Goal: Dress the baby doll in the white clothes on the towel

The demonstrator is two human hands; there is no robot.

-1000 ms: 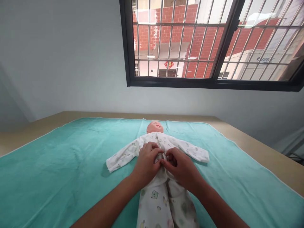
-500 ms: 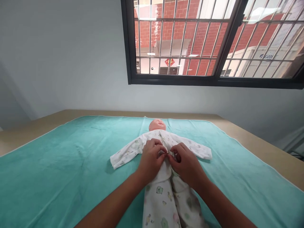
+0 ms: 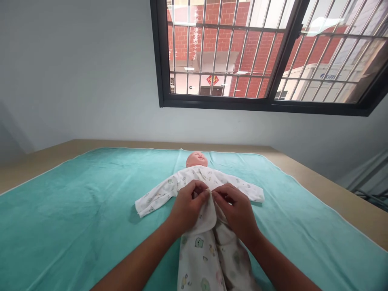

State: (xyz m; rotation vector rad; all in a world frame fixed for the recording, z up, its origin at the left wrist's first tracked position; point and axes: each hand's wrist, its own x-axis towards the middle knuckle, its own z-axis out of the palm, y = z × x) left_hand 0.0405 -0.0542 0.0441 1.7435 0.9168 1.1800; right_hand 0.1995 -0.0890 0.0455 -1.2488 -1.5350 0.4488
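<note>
A baby doll (image 3: 197,159) lies on its back, head at the far end, its sleeves spread out to both sides. It wears a white baby shirt (image 3: 165,196) printed with small animals, and matching trousers (image 3: 198,258). Over its belly, my left hand (image 3: 188,206) pinches the shirt's front edge between thumb and fingers. My right hand (image 3: 235,208) is closed in a pinch just beside it, fingertips at the same front opening. The small fastening between the fingertips is too covered to make out. The shirt's rounded lower corner hangs loose below the left fingers.
A turquoise cloth (image 3: 75,210) with slight creases covers most of the wooden table (image 3: 306,178). Behind the table stands a grey wall (image 3: 115,121) with a barred, dark-framed window (image 3: 215,103). Dark cables or tubes (image 3: 368,199) show at the right beyond the table edge.
The view has shifted slightly, so everything sits a little further left. Both hands have lifted the shirt's front edge a little; its lower corner now stands out more from the trousers.
</note>
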